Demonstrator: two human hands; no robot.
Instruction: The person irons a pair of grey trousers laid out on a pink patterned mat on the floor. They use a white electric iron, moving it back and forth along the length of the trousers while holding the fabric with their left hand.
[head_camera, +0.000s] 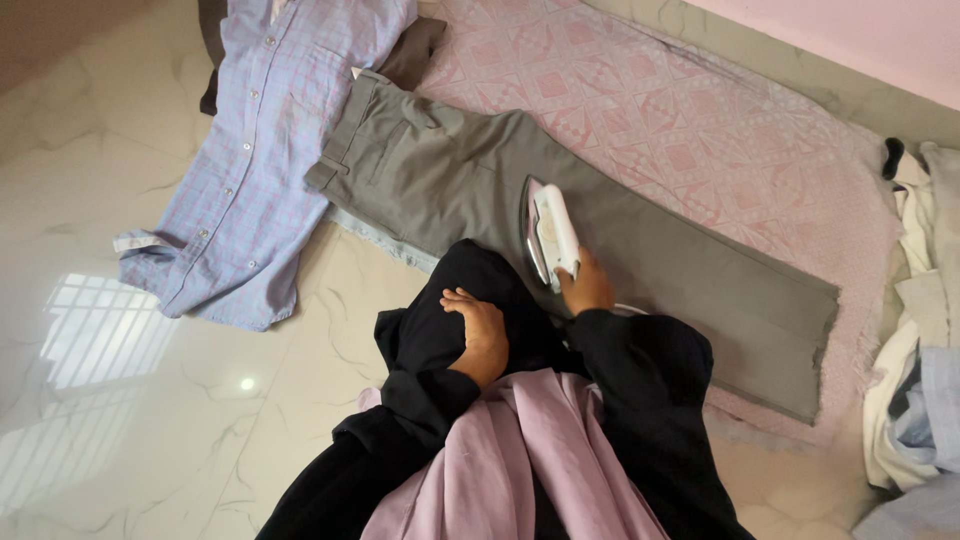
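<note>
Grey trousers (640, 230) lie flat on a pink patterned cloth (700, 110) spread on the floor. My right hand (585, 285) grips the handle of a white electric iron (550, 230), which rests on the trousers near the thigh. My left hand (480, 330) lies on my black-clothed knee, fingers loosely curled, holding nothing. Black sleeves and a lilac scarf (520, 460) fill the bottom of the view.
A blue checked shirt (260, 150) lies on the glossy marble floor (120, 400) left of the trousers, over a dark garment (415, 50). A pile of pale clothes (920, 360) sits at the right edge. A pink wall (860, 40) runs along the top right.
</note>
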